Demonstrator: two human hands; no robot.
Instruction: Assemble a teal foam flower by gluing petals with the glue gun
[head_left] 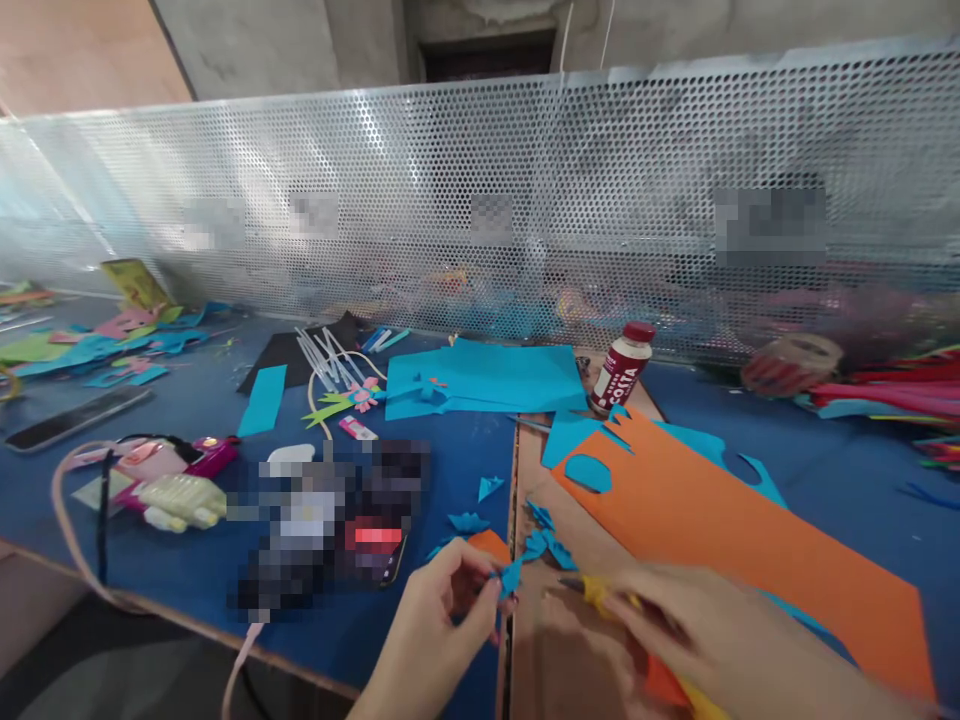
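Observation:
My left hand [442, 620] pinches a small folded blue paper piece [511, 577] between thumb and fingertips. Just to its right, my right hand [675, 610] is wrapped around a yellow glue gun [596, 592], its dark tip pointing left towards the blue piece but apart from it. Motion blurs this hand and hides part of the tool. Around my hands lie several small cut blue paper pieces [551, 545]. An orange scrap [489, 545] shows behind my left fingers. Beneath my right hand is brown cardboard [551, 640].
A large orange sheet [720, 510] lies over blue paper at right. Behind it stands a red-capped bottle [624, 370]. Blue sheets [487, 375], clear sticks [326, 360] and a tape roll [791, 362] lie farther back. At left are a phone [79, 418] and cables. A perforated metal panel [450, 220] closes the back.

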